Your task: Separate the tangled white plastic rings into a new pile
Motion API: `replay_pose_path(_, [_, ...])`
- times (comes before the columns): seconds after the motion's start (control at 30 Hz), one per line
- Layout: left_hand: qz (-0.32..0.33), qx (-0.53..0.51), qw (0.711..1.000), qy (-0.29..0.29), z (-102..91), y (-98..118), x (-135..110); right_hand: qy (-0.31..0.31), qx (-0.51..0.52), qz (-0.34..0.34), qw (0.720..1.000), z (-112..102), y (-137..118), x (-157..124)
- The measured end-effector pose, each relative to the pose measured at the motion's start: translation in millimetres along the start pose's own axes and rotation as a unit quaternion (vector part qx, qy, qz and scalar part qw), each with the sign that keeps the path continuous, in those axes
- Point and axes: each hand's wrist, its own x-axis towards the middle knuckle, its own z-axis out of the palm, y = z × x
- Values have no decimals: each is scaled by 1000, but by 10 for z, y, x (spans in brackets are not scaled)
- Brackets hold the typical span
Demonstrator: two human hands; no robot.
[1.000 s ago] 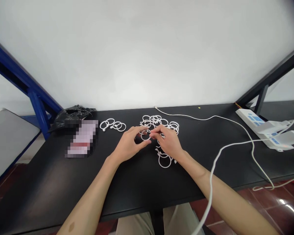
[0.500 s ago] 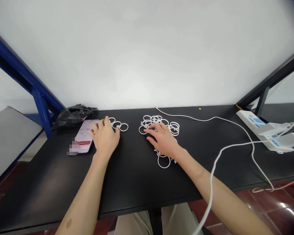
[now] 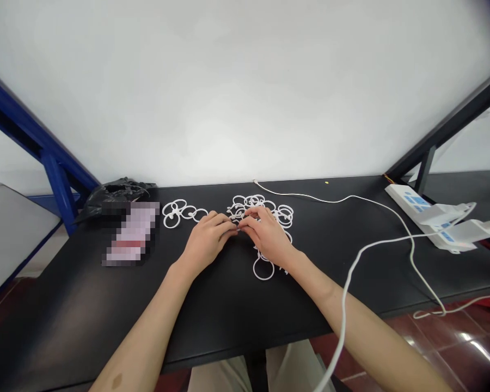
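My left hand [image 3: 210, 238] is closed, thumb and fingers pinched together at the left edge of a pile of white plastic rings [image 3: 263, 269]. Facing it, my right hand [image 3: 267, 233] is also pinched, its fingertips almost meeting those of the left. Between them shows a bit of a white ring [image 3: 236, 221], mostly covered by the fingers. The rings are thin hoops with small tabs, and my right hand hides part of the pile. Left of my left hand lies a smaller cluster of white rings [image 3: 172, 219].
A blurred phone [image 3: 131, 234] and a crumpled black plastic bag [image 3: 114, 197] lie on the left of the black table [image 3: 237, 310]. A white power strip [image 3: 416, 209] with plugged adapters sits at the right. A white cable [image 3: 351, 283] crosses in front of my right forearm.
My left hand has moved right, from beside the phone and the small cluster to the pile, uncovering more of that cluster. My right hand stays at the pile, its fingers now pinched.
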Motion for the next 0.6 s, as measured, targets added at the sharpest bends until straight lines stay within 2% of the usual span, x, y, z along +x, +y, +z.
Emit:
replay_pose_path(0.13, [5,-39,999,20,-42,2,15,42,100,35,993,-39,1,27])
replay_pose_path(0.3, [-5,-66,997,31,-68,57,23,22,193,86,977,-126,20,37])
replay_pose_path(0.4, [-20,-70,997,21,-76,113,26,45,193,99,975,-131,27,32])
replay_pose_path(0.6, [-24,-55,998,3,-59,142,30,58,143,60,986,-53,26,39])
